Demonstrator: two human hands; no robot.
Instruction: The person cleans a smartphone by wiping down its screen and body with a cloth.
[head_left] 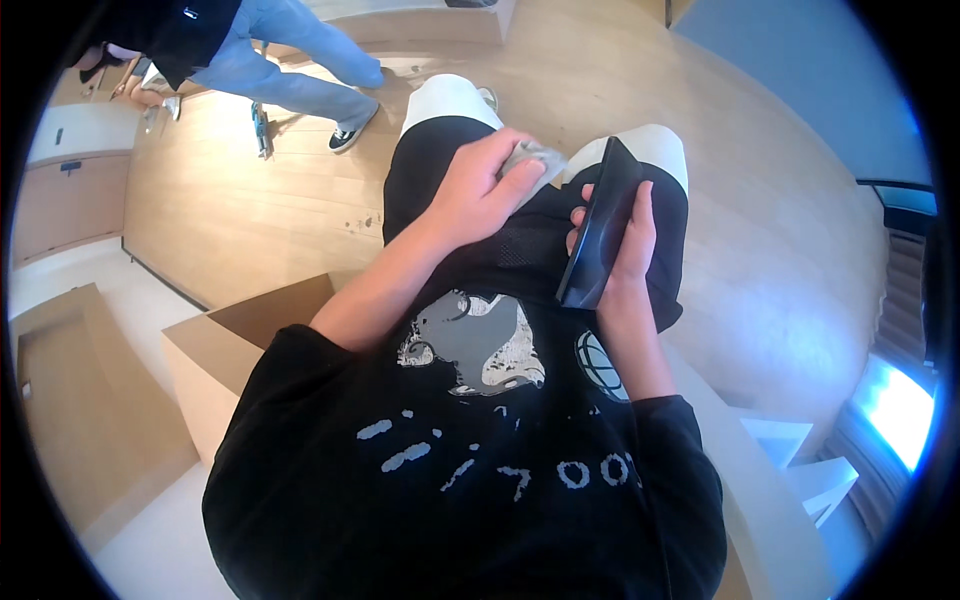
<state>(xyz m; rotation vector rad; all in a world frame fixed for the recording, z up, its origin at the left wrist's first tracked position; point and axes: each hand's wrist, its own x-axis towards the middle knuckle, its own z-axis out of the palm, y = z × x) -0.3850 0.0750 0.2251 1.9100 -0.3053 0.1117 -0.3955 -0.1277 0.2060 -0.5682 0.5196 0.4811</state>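
Right grip (622,235) around phone (600,225) edgewise

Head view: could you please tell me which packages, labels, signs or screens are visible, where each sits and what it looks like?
Phone: held edge-on in the right hand over the lap, a slim black slab whose dark screen faces the left hand, which holds a grey cloth.
Cardboard boxes: on the floor at the person's left, plain brown, open.
No signs or labels are clear.
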